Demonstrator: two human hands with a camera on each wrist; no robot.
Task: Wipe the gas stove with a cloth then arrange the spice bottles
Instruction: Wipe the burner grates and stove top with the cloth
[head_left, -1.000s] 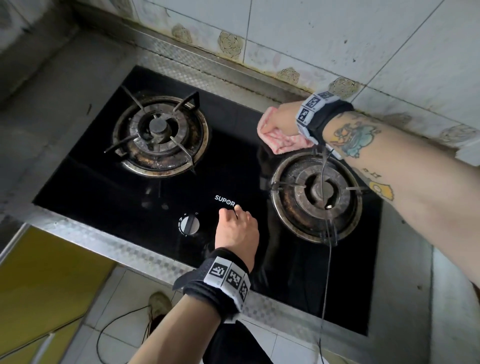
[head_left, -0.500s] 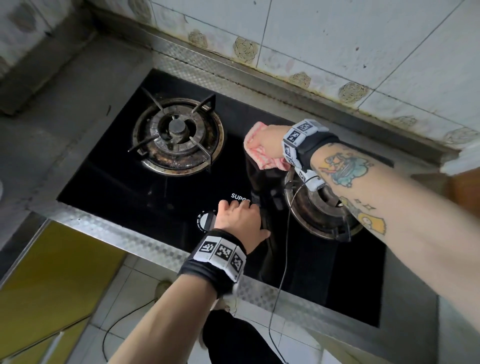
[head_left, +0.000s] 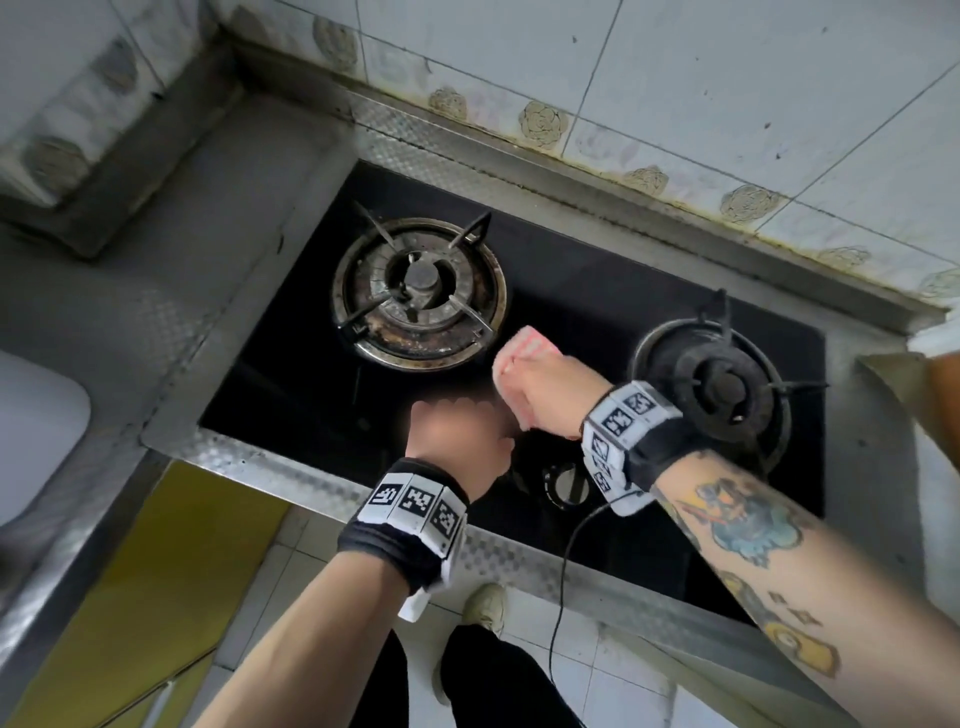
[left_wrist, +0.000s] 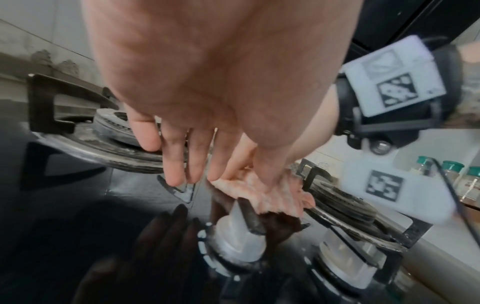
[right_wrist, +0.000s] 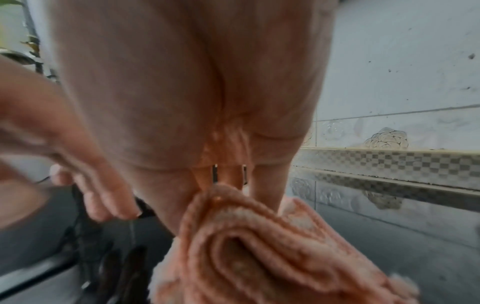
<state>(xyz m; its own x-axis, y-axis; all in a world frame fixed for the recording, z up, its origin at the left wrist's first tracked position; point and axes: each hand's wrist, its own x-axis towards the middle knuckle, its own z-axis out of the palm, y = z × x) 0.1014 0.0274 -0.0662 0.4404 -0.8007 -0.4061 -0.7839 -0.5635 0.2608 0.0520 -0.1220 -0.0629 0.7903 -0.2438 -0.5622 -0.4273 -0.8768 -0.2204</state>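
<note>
The right hand (head_left: 550, 397) is closed around a bunched pink cloth (head_left: 522, 345) and bears it down on the black glass hob (head_left: 291, 384) just beside the rusty burner (head_left: 421, 291), on the side facing the dark burner (head_left: 722, 384). A wad held this way probably lets the palm scrub the strip between the rings. The left hand (head_left: 457, 441), fingers (left_wrist: 174, 164) straight and empty, sits nearer the person than the rusty burner, seemingly as a brace. From above it is blurred, so I cannot tell whether its tips touch the glass. The right hand's fingers are mostly buried behind the cloth.
</note>
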